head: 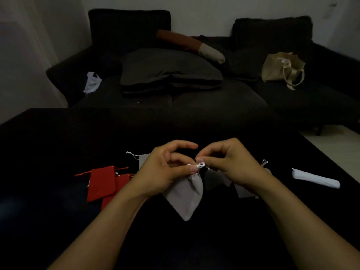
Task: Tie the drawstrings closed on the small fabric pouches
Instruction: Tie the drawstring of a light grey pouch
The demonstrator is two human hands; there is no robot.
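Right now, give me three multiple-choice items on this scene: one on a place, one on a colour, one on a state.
1. Where do the red pouches lie?
A. left of the hands
B. on the sofa
C. right of the hands

2. What colour is the pouch being tied?
A. red
B. grey
C. black

3. What are both hands doing?
A. resting flat
B. pinching the white drawstring
C. lifting a cushion

Key: 1 A, they lie beside the left hand. 2 B, its cloth is pale grey. 3 B, the left hand and right hand meet at the pouch's neck.
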